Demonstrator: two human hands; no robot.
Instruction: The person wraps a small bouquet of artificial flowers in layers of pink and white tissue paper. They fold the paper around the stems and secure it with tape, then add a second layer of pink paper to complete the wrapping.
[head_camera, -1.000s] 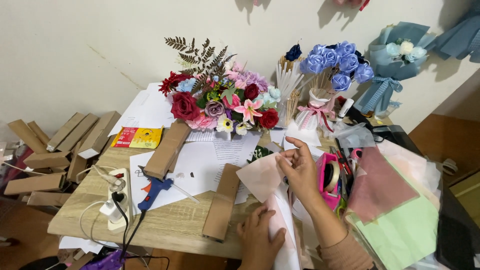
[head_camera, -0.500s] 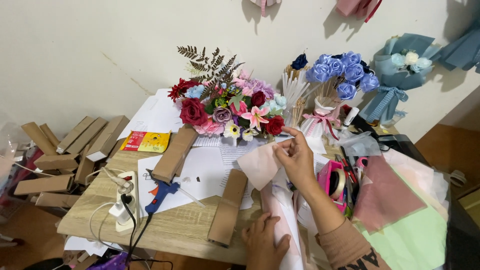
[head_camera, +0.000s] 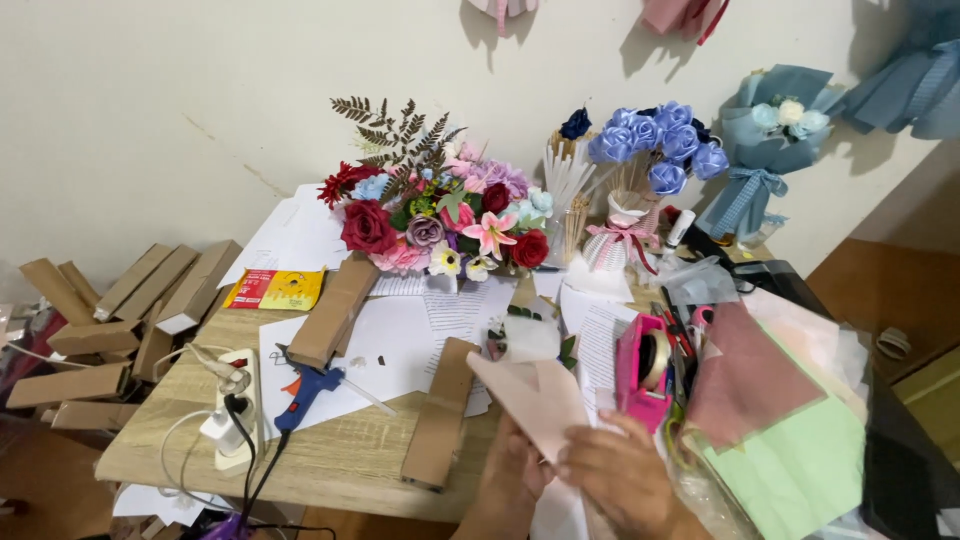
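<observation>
At the near edge of the cluttered wooden table (head_camera: 340, 455), both hands pinch a pale pink paper sheet (head_camera: 535, 398).

The left hand (head_camera: 512, 475) grips its lower edge from beneath and the right hand (head_camera: 620, 480) presses fingers onto its right side, just beside the pink tape dispenser (head_camera: 645, 362). The sheet looks light, thin and easily creased, so it is probably best held by its edges.

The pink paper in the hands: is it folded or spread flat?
Folded. The pink paper shows a crease and overlapping flaps, pinched by the left hand and right hand.
</observation>
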